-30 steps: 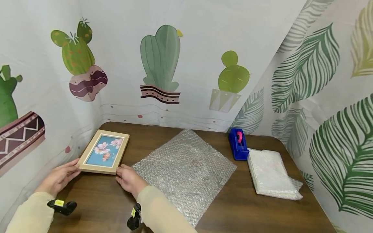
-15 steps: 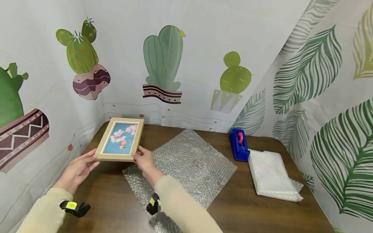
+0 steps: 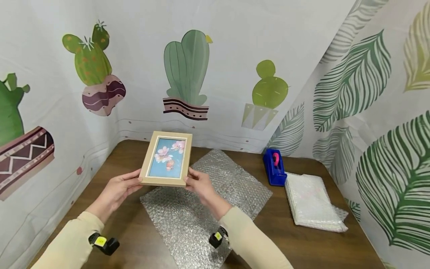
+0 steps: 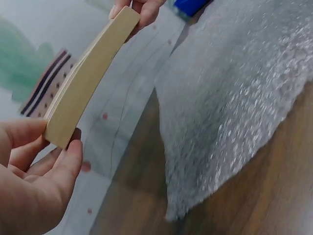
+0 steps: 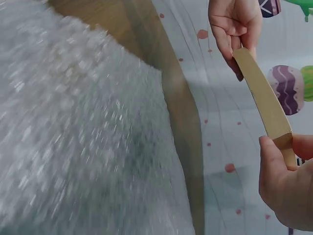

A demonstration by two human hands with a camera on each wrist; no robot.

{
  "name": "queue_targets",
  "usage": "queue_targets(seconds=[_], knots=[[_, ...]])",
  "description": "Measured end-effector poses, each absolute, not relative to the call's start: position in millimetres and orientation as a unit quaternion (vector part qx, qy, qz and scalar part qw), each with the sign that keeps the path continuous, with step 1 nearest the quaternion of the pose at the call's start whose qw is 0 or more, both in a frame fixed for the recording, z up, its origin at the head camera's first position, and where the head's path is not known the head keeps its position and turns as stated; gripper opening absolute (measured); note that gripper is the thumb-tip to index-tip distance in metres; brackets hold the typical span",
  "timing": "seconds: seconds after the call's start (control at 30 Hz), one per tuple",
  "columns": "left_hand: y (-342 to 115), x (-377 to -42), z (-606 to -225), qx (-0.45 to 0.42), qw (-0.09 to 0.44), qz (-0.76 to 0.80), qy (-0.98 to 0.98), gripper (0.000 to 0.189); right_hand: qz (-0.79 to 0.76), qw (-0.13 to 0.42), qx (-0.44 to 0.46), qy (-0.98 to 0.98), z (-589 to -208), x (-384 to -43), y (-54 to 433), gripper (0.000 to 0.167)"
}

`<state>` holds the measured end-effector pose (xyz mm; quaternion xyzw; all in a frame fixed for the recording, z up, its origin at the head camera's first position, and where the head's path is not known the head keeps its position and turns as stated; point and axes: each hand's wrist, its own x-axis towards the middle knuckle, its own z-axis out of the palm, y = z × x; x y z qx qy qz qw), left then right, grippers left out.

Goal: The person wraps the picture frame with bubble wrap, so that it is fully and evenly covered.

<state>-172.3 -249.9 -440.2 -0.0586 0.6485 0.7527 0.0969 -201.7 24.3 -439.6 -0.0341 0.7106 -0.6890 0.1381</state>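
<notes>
A picture frame (image 3: 145, 164) with a pale wooden border and a pink-flower picture on blue is held up above the table, tilted toward me. My left hand (image 3: 118, 190) pinches its near left corner between thumb and fingers. At the near right corner, my right hand (image 3: 202, 186) grips the border the same way. Both wrist views show the frame edge-on, its wooden side (image 4: 93, 73) running from one hand to the other. Below lies a sheet of bubble wrap (image 3: 188, 220), spread flat with a corner pointing to the back; the frame overlaps its left part in the head view.
A blue tape dispenser (image 3: 275, 173) with a pink core stands at the back right. Beside it, a stack of folded bubble wrap (image 3: 312, 203) lies near the right edge of the brown table (image 3: 285, 246). A printed curtain (image 3: 221, 56) hangs close behind.
Both hands have lifted the picture frame off the left side of the table and carried it right, toward the bubble wrap. The tape dispenser and the stack have stayed in place.
</notes>
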Motion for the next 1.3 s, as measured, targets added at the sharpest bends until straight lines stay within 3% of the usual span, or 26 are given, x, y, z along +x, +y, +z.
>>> queue_targets(seconds=[0.5,1.0,1.3], knots=[[-166.1,-142.7,-446.4,-0.044,0.100,0.627,0.771,0.049,-0.653,0.128,-0.029,0.746,-452.4,-154.4,120.2,0.053],[-122.5,-130.1,-477.2,-0.043,0.134,0.632,0.762,0.048,-0.575,0.146,-0.038,0.804,-473.6,-137.5,162.9,0.051],[-113.8,-136.5,-491.4,-0.033,0.135,0.637,0.758,0.045,-0.523,0.126,-0.060,0.841,-486.1,-140.4,170.7,0.048]])
